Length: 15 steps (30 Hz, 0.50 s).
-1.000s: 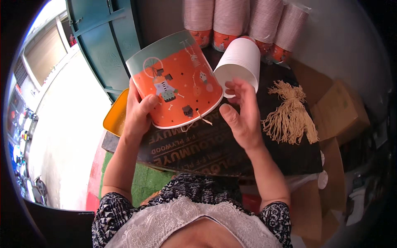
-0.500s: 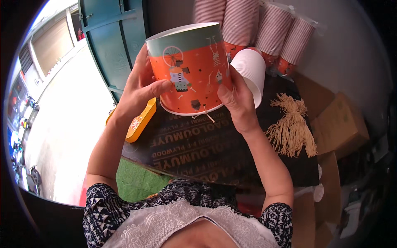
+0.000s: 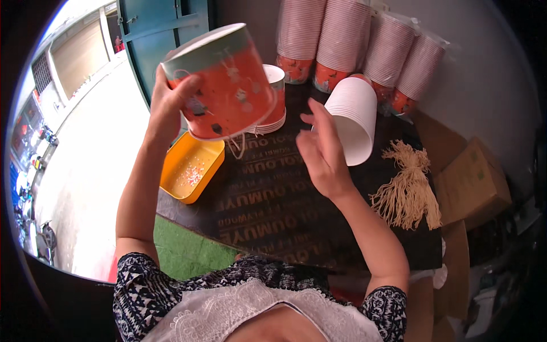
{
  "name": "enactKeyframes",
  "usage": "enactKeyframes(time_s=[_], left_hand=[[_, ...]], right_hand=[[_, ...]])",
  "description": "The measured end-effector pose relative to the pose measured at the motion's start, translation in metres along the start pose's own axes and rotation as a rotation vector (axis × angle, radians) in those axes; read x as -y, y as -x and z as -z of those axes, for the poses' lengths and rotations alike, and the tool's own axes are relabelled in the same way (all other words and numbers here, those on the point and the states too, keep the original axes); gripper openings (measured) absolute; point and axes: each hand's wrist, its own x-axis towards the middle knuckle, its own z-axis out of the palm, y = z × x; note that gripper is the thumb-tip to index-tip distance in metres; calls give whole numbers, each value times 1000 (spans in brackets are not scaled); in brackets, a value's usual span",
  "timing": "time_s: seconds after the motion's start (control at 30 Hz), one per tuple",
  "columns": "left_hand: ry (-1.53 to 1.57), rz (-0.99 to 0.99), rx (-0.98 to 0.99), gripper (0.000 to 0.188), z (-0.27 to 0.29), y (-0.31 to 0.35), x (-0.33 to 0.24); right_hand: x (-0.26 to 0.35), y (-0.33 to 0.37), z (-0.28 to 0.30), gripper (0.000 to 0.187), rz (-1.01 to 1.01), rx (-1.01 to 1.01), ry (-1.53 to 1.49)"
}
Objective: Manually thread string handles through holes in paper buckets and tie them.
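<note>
My left hand [image 3: 166, 108] grips an orange paper bucket [image 3: 231, 91] with a green band and printed figures, its thumb pressed on the printed side. The bucket is raised over the table and tilted; a thin cord loop [image 3: 239, 149] hangs at its lower edge. My right hand [image 3: 326, 157] holds nothing, its fingers apart and slightly curled. Just beyond it, a nested stack of white-lined buckets [image 3: 354, 105] lies on its side with its mouth toward me. Behind the held bucket, partly hidden, other orange buckets [image 3: 274, 105] stand on the table.
A yellow tray [image 3: 209, 171] with small red and white bits sits at the table's left. Beige cords [image 3: 405, 188] lie bundled at the right. Tall bagged bucket stacks [image 3: 342, 40] line the wall. A cardboard box [image 3: 476, 182] stands beyond the dark table's [image 3: 273, 211] right edge.
My right hand has let go of the bucket and opened. My left hand has carried the bucket to the left and tilted it, uncovering the yellow tray and the buckets behind.
</note>
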Motion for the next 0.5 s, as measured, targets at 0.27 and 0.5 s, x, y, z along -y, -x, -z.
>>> enactKeyframes(time_s=[0.27, 0.5], left_hand=[[-262, -50, -162, 81, 53, -66, 50], [-71, 47, -129, 60, 50, -104, 114]], right_hand=[[-25, 75, 39, 44, -356, -127, -18], [-45, 101, 29, 40, -372, -159, -78]])
